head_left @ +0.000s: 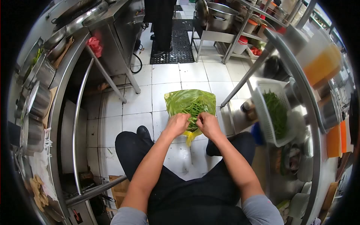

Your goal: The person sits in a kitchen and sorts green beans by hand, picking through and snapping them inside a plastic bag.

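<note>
Your left hand [180, 123], right hand [208, 124] pinched, likely sorting slender green beans [195, 108] in yellow-green plastic bag [173, 100]; next needs light touch.

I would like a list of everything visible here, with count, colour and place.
plastic bag: one, yellow-green, floor ahead
slender stems: many, green, in the bag
basket: one, white, right rack
greens: one heap, green, in the basket
container: one, orange contents, upper right
large pot: one, silver, far right stand
pots: several, silver, left counter
crumpled plastic: one piece, red, left counter's corner
standing person: one, black clothes, far end
left hand, right hand: bare, fingers curled at the stems
</note>
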A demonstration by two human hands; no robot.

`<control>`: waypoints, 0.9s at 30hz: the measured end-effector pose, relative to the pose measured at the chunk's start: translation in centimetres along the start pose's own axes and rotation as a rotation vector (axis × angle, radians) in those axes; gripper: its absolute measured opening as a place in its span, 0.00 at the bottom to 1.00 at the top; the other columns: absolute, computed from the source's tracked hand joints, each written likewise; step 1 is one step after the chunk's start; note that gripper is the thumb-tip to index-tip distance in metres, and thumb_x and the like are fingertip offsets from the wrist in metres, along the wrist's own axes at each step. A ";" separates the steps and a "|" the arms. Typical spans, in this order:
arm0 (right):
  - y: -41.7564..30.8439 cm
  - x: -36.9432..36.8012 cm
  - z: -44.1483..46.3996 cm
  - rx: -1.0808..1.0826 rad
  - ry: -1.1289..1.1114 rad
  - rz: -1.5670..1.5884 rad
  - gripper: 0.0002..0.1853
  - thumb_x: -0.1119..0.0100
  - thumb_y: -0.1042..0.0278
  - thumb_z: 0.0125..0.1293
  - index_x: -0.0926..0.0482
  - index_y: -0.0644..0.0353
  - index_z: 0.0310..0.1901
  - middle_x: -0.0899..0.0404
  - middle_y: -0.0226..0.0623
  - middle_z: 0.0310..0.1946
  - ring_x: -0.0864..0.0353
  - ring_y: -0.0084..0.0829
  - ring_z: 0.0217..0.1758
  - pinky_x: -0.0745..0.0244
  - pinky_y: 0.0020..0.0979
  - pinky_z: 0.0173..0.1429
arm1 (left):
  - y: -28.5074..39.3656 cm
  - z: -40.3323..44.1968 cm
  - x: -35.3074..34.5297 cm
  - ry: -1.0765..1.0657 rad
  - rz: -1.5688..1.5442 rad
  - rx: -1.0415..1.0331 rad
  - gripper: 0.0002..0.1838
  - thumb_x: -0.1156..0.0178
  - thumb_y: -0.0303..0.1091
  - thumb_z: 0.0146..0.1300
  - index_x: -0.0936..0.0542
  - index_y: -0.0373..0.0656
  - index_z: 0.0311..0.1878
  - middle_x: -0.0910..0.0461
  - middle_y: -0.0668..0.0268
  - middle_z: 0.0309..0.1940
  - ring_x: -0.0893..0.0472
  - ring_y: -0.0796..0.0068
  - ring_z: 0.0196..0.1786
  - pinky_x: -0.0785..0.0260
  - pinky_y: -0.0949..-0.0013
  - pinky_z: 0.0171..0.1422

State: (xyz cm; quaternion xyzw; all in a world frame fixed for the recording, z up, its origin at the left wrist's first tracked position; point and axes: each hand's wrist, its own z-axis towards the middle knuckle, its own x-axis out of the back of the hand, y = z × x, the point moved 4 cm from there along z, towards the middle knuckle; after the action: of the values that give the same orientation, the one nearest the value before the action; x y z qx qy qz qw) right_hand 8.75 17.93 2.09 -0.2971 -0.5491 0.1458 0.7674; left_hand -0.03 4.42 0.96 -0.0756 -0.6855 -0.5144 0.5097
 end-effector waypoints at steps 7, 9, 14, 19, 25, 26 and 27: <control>3.0 -2.6 1.8 -0.347 0.137 0.459 0.10 0.39 0.65 0.59 0.20 0.65 0.34 0.23 0.39 0.21 0.23 0.25 0.24 0.29 0.30 0.31 | -1.8 0.3 0.4 0.096 -0.345 0.021 0.09 0.43 0.29 0.58 0.26 0.32 0.37 0.20 0.44 0.33 0.21 0.39 0.43 0.29 0.51 0.46; 3.1 -2.1 2.6 -0.306 0.148 0.532 0.09 0.40 0.67 0.60 0.20 0.65 0.35 0.21 0.38 0.23 0.24 0.26 0.25 0.28 0.29 0.33 | -3.9 0.4 0.8 0.163 -0.397 -0.034 0.10 0.44 0.33 0.65 0.26 0.34 0.34 0.22 0.53 0.23 0.21 0.53 0.27 0.30 0.57 0.31; 1.1 -3.9 2.4 -0.012 -0.055 0.480 0.11 0.40 0.68 0.63 0.18 0.66 0.43 0.20 0.32 0.26 0.23 0.22 0.29 0.26 0.25 0.38 | -4.4 -0.3 2.0 0.043 -1.136 0.498 0.14 0.51 0.43 0.75 0.29 0.44 0.36 0.45 0.77 0.13 0.47 0.85 0.12 0.56 0.75 0.15; -0.2 -5.7 1.1 -0.311 -0.501 0.730 0.10 0.42 0.68 0.65 0.17 0.64 0.42 0.18 0.32 0.29 0.24 0.20 0.30 0.26 0.26 0.38 | -3.7 -0.2 1.6 0.131 -1.098 0.488 0.14 0.52 0.42 0.76 0.30 0.43 0.37 0.43 0.76 0.13 0.44 0.83 0.12 0.51 0.74 0.14; 0.0 -3.7 1.6 -0.159 -0.367 0.353 0.13 0.44 0.63 0.61 0.16 0.66 0.34 0.18 0.43 0.22 0.19 0.29 0.24 0.24 0.33 0.34 | -4.6 0.2 0.6 0.185 -0.865 0.415 0.12 0.51 0.39 0.74 0.29 0.40 0.39 0.35 0.72 0.15 0.37 0.81 0.14 0.44 0.72 0.17; 0.1 -3.3 1.7 -0.121 -0.316 0.293 0.13 0.44 0.63 0.60 0.16 0.66 0.34 0.18 0.44 0.22 0.19 0.31 0.24 0.24 0.34 0.34 | -5.7 0.7 -0.2 0.247 -0.672 0.321 0.11 0.49 0.37 0.72 0.28 0.36 0.42 0.28 0.60 0.21 0.28 0.66 0.23 0.37 0.64 0.26; 0.0 -3.0 1.9 -0.082 -0.266 0.233 0.13 0.45 0.63 0.60 0.16 0.66 0.33 0.18 0.46 0.23 0.19 0.34 0.24 0.24 0.35 0.35 | -4.7 0.5 0.4 0.257 -0.570 0.295 0.11 0.48 0.33 0.69 0.29 0.33 0.45 0.25 0.49 0.29 0.25 0.52 0.34 0.34 0.57 0.37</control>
State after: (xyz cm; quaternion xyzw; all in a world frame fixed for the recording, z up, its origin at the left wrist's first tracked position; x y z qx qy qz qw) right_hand 5.90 16.81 0.24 -0.3675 -0.6133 0.2494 0.6532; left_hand -3.47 2.45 -1.67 0.2586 -0.6762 -0.5369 0.4332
